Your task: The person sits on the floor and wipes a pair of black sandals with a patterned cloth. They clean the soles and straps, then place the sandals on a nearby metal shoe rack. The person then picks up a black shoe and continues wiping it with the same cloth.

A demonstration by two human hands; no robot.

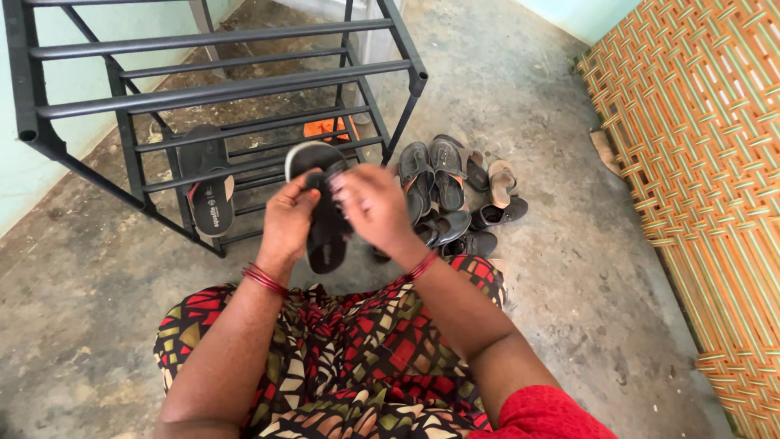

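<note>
Holding a black sandal (325,213) lengthwise, 2 hands (286,223) (375,207) point it toward the rack (227,85).

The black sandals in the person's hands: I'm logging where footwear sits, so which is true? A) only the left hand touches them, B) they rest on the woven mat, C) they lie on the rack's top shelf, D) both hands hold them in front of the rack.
D: the left hand and right hand both grip the black sandals, held up in front of the dark metal rack.
</note>
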